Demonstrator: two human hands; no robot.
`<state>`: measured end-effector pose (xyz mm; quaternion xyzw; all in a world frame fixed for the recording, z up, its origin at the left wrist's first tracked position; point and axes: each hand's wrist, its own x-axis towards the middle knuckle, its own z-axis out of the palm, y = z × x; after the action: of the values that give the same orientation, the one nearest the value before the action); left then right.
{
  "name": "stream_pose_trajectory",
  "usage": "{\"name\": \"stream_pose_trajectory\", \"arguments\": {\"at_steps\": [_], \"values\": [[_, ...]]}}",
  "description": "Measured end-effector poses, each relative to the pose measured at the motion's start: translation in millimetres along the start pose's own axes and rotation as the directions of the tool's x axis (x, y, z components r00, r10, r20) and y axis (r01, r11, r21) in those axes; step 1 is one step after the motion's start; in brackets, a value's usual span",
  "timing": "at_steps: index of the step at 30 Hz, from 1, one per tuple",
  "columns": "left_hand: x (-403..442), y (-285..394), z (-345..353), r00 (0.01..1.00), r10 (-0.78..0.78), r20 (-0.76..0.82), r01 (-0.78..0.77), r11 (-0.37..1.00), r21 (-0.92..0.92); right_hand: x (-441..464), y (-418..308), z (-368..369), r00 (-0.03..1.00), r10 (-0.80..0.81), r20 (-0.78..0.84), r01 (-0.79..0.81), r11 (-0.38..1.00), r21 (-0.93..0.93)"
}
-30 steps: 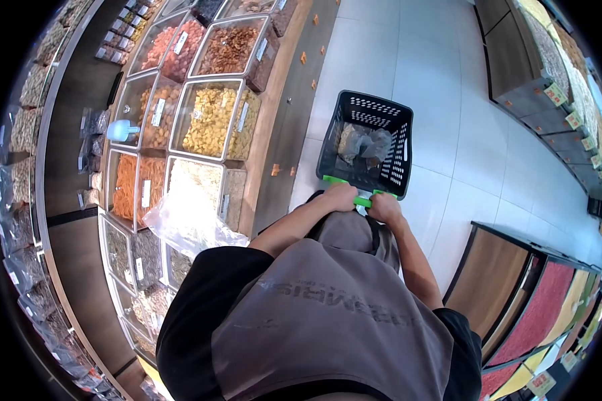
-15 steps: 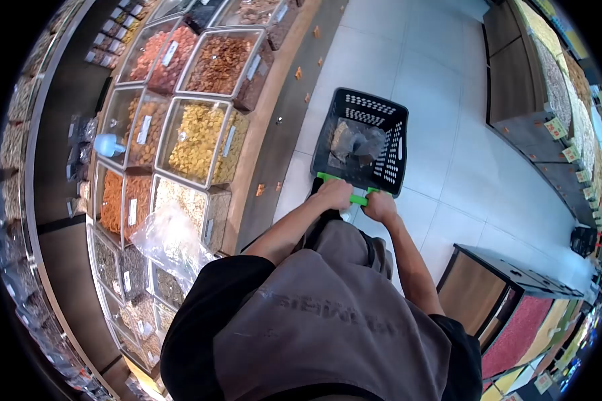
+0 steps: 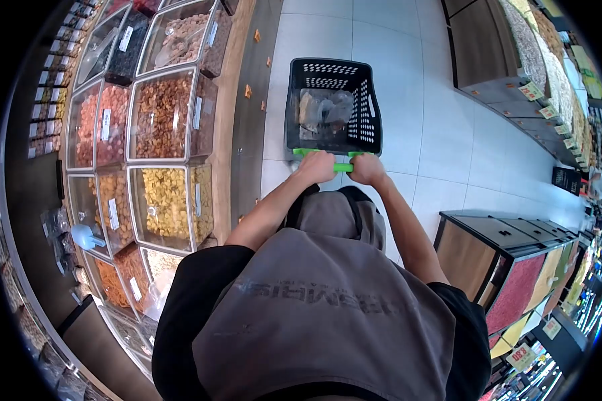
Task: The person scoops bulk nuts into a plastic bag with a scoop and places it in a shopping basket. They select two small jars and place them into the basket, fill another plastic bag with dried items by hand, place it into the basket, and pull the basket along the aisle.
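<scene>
Both of my hands are closed around the green handle (image 3: 343,167) of a black shopping basket (image 3: 294,100). My left hand (image 3: 316,167) grips the handle's left part, and my right hand (image 3: 368,168) grips its right part. The basket has perforated walls and stands out in front of me over the tiled floor. Inside it lie clear plastic bags (image 3: 331,110), one with something pale and tan in it that I cannot make out. A grey apron (image 3: 328,294) covers my body below the hands.
Left of me runs a shelf of clear bins, with yellow dried pieces (image 3: 164,200), brown ones (image 3: 162,113) and pink ones (image 3: 107,123). A blue scoop (image 3: 87,236) rests there. On the right stand a wooden counter (image 3: 488,60) and a nearer cabinet (image 3: 467,257); pale floor tiles (image 3: 415,120) lie between.
The view has moved forward along the aisle; the bins have slid down and left in view. Basket and hands sit higher and further left, now squarer to me. Both hands keep their grip.
</scene>
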<state>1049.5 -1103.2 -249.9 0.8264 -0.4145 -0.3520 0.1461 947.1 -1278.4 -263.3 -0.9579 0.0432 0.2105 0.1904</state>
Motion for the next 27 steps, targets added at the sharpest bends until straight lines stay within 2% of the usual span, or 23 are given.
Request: {"name": "stream_pose_trajectory", "arguments": {"at_steps": [4, 7, 9, 14, 17, 18, 20, 22, 27], "values": [[37, -3, -38, 1.0, -0.01, 0.01, 0.01, 1.0, -0.011, 37, 14, -29, 1.0, 0.01, -0.02, -0.01, 1.0, 0.001], [66, -11, -60, 0.994, -0.081, 0.068, 0.082, 0.997, -0.005, 69, 30, -44, 1.0, -0.001, -0.007, 0.001, 1.0, -0.012], [84, -22, -71, 1.0, 0.024, 0.001, -0.024, 1.0, 0.011, 88, 38, -56, 1.0, 0.002, -0.01, -0.002, 1.0, 0.001], [134, -40, -105, 0.995, 0.02, -0.096, -0.02, 1.0, 0.001, 145, 56, -96, 0.999, 0.002, -0.034, -0.002, 1.0, 0.016], [178, -59, -122, 0.995, 0.006, -0.103, 0.005, 0.994, 0.108, 179, 67, -128, 0.994, 0.058, 0.09, -0.06, 0.998, 0.013], [189, -64, -129, 0.992, 0.02, -0.125, -0.005, 0.993, 0.12, 191, 73, -136, 0.998, 0.02, 0.063, -0.022, 0.999, 0.031], [196, -50, -174, 0.997, -0.049, -0.062, 0.052, 0.997, 0.059, 214, 82, -146, 1.0, 0.005, 0.027, -0.006, 1.0, 0.031], [213, -56, -182, 0.989, -0.083, -0.118, 0.087, 0.996, 0.028, 233, 86, -165, 0.998, 0.003, 0.059, -0.006, 0.999, 0.048], [262, -71, -223, 0.99, -0.109, -0.095, 0.11, 0.994, 0.007, 284, 102, -208, 0.99, 0.017, 0.143, -0.015, 1.0, -0.013]]}}
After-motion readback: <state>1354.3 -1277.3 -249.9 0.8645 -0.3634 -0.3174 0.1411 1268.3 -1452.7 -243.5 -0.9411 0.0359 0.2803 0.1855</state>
